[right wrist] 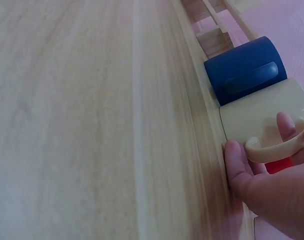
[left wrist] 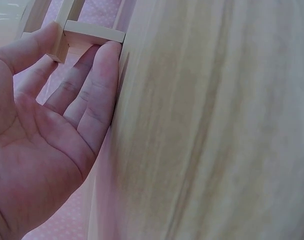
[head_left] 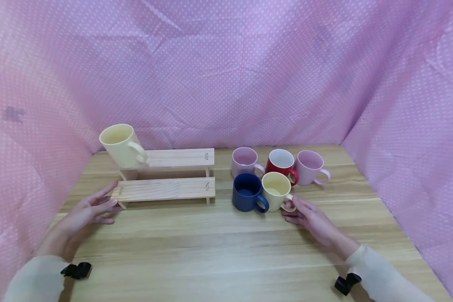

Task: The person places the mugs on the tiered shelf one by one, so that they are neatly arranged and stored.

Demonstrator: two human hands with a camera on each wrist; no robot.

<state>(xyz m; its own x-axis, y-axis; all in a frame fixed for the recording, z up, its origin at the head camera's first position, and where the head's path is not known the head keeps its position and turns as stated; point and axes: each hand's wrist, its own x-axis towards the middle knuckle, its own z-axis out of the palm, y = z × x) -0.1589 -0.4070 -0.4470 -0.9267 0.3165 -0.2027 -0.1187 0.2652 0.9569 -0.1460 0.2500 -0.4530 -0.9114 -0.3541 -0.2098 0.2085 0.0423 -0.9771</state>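
In the head view my left hand is at the left end of the two-tier wooden rack. Its thumb and fingers grip the lower shelf's end near the front leg, and the left wrist view shows this board end close up. On the upper tier's left end stands a tall cream mug. My right hand pinches the handle of a short cream mug, which sits upright on the table. Against that mug's left side is a navy blue mug.
Behind these two stand a pink mug, a red mug with a white inside and another pink mug. The wooden table is enclosed by pink dotted cloth at the back and sides.
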